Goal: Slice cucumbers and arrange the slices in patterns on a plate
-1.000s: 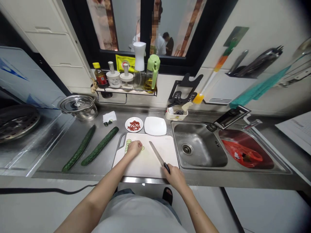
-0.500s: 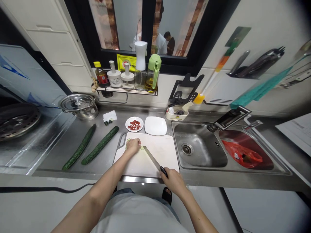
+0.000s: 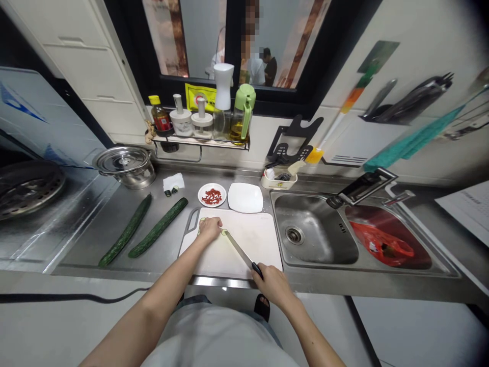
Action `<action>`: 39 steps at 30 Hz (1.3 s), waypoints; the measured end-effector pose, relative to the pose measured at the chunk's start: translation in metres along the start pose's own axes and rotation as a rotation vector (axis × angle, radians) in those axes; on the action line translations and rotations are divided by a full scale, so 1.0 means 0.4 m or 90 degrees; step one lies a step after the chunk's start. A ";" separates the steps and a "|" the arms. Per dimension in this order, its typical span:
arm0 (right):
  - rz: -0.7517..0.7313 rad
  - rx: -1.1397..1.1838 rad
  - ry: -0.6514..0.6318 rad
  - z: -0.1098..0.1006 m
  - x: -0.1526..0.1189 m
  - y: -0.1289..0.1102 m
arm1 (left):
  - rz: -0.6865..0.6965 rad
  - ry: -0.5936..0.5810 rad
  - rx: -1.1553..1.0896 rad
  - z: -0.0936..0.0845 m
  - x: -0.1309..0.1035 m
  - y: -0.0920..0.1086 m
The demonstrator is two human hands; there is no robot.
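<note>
On the white cutting board, my left hand is closed over a piece of cucumber, most of it hidden under the fingers. Just right of its fingertips lies a thin pale-green cucumber slice. My right hand grips the black handle of a kitchen knife. Its blade slants up and left across the board, with the tip at the slice. Two whole dark-green cucumbers, one nearer the board and one farther left, lie on the steel counter.
Behind the board stand a small plate of chopped red pieces and a white plate. A sink with a red bag lies right. A lidded pot stands back left, below a shelf of bottles.
The view has shifted very slightly. Both hands and the knife keep nearly the same place on the board.
</note>
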State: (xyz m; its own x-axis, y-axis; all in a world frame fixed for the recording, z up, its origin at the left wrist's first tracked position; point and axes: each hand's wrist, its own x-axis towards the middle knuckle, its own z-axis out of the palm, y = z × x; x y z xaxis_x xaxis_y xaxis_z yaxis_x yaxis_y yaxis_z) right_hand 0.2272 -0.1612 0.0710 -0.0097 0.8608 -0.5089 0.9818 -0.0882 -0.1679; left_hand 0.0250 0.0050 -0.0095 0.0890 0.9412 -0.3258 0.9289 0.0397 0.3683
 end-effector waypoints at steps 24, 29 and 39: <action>0.003 -0.018 -0.039 -0.018 -0.011 -0.037 | -0.005 -0.010 0.008 -0.004 0.000 0.008; -0.010 -0.017 -0.043 -0.007 0.006 -0.027 | -0.007 -0.014 0.012 -0.005 0.003 0.007; -0.033 -0.015 -0.035 0.007 0.027 -0.021 | -0.014 -0.029 0.028 -0.011 0.005 0.012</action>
State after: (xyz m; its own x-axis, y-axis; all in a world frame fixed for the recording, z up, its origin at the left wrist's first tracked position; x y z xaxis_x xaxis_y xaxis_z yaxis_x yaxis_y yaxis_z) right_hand 0.2185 -0.1526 0.0646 -0.0705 0.8353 -0.5452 0.9840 -0.0315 -0.1756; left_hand 0.0279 0.0084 -0.0044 0.0835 0.9243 -0.3725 0.9454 0.0448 0.3229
